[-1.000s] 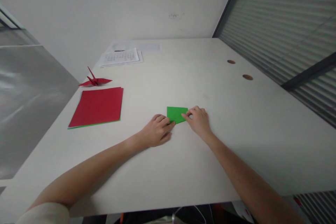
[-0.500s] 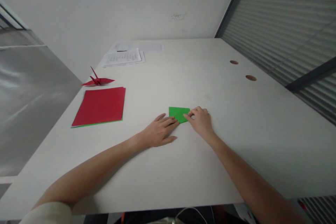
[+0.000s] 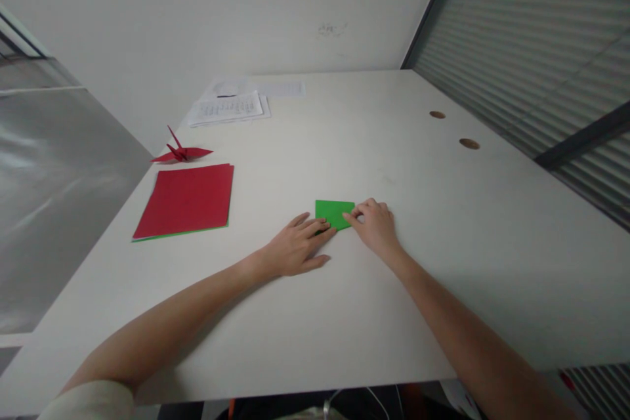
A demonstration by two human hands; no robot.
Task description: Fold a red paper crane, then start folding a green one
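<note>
A small folded piece of green paper (image 3: 335, 212) lies on the white table between my hands. My left hand (image 3: 298, 247) rests with its fingers spread, the fingertips over the paper's lower left edge. At the paper's right edge, my right hand (image 3: 374, 224) pinches it between thumb and forefinger. The fingers cover parts of the left and right edges.
To the left lies a stack of square sheets (image 3: 187, 202), red on top with green beneath. A red paper crane (image 3: 182, 153) stands behind it. Printed sheets (image 3: 229, 107) lie at the far left. Two round holes pierce the white table (image 3: 344, 138) at right.
The hands and the green paper hold almost the same pose. The whole view has shifted very slightly.
</note>
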